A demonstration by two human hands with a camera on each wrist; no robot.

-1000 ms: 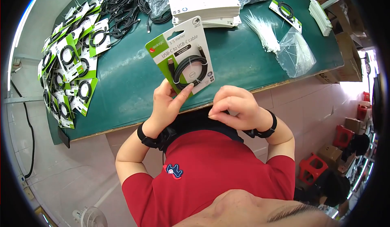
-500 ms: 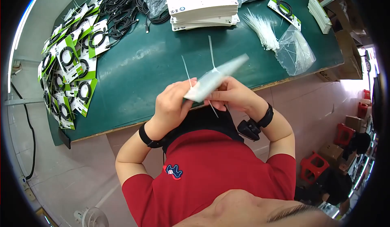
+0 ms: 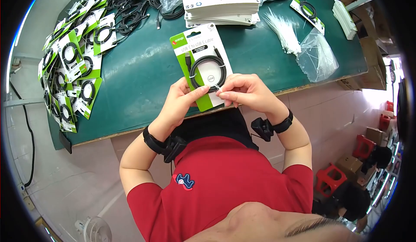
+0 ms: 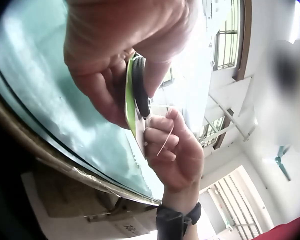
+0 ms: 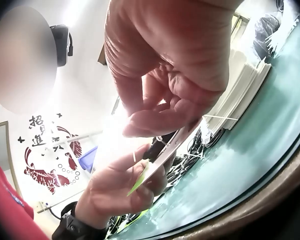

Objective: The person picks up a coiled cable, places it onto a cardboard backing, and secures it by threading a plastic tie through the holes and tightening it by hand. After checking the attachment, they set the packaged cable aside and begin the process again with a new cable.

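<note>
My left hand (image 3: 177, 103) grips the lower left edge of a green and white USB-C cable card (image 3: 212, 38), thumb on the front and fingers behind. A coiled black cable (image 3: 193, 75) is fixed to the card, with white ties at its sides. At the bottom of the coil, my right hand (image 3: 248, 94) pinches a white cable tie (image 3: 218, 87) between thumb and fingers. The left wrist view shows a thin tie tail (image 4: 165, 142) across the right hand's curled fingers. From the right wrist, the card (image 5: 162, 159) appears nearly edge-on.
Finished-looking carded cables (image 3: 69, 56) lie heaped at the left, beside loose black cables (image 3: 130, 8). A stack of printed cards (image 3: 221, 4) stands at the back. To its right are white cable ties (image 3: 281, 32), a plastic bag (image 3: 318, 56) and one carded cable (image 3: 307, 10).
The card went from facing up in the left hand, to turned on edge between both hands, to facing up again. The right hand, apart at first, now pinches the tie at the coil's bottom.
</note>
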